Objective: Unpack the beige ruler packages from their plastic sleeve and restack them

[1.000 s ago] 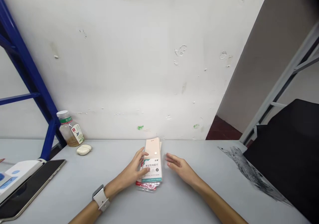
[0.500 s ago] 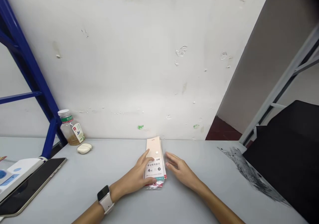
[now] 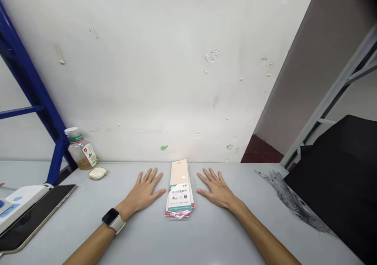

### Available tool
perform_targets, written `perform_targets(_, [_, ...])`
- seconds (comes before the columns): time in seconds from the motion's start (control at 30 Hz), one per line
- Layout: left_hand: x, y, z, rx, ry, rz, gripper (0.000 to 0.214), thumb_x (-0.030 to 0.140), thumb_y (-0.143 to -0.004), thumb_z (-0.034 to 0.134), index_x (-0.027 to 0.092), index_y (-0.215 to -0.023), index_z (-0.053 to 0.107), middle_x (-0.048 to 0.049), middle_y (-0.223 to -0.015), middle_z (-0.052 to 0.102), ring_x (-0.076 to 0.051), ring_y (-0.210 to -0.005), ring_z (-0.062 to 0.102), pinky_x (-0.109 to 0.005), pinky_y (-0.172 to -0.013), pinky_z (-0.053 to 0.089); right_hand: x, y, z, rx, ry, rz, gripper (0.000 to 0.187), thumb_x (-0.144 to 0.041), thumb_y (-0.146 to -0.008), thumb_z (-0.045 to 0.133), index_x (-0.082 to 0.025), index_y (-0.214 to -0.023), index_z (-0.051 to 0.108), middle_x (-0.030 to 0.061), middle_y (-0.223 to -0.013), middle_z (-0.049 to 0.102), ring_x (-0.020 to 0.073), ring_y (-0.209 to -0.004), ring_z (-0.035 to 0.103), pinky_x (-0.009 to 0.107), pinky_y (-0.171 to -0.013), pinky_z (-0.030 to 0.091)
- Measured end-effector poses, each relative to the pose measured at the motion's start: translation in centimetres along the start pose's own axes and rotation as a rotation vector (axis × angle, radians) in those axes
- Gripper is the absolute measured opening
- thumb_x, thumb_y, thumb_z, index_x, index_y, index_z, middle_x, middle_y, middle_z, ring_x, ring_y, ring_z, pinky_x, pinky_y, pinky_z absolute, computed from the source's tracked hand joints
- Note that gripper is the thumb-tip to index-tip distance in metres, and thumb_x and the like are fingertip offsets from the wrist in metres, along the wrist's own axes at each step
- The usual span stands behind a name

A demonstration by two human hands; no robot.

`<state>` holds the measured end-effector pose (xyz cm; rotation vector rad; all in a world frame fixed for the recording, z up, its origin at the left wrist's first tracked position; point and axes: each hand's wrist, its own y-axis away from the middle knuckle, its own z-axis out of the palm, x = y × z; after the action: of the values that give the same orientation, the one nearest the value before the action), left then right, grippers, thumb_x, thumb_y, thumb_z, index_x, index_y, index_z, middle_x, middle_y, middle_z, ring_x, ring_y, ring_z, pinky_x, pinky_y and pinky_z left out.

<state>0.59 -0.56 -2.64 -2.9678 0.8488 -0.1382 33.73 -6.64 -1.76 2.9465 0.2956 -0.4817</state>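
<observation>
The peach card-backed ruler-set packet in clear plastic [image 3: 179, 190] lies flat on the pale grey bench [image 3: 203, 237], untouched between the open, empty left hand [image 3: 144, 190] and right hand [image 3: 216, 188]. Pressed off-centre, it could apparently slide.

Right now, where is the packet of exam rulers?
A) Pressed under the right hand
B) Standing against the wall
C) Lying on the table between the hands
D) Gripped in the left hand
C: the packet of exam rulers lies flat on the table between the left hand and the right hand, both spread on the tabletop.
</observation>
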Motion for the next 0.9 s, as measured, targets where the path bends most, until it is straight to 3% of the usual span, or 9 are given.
perform_targets(0.9, [0.05, -0.11, -0.28, -0.007, -0.005, 0.003, 0.071, 0.069, -0.092, 0.03, 0.03, -0.151, 0.028, -0.0065, -0.16, 0.021, -0.033, -0.146, 0.018, -0.055, -0.116, 0.015, -0.03, 0.26, -0.28, -0.004, -0.011, 0.009, 0.08, -0.078, -0.087, 0.019, -0.034, -0.153, 0.019, -0.0024, -0.163, 0.003, 0.0267, -0.149, -0.004, 0.048, -0.119, -0.004])
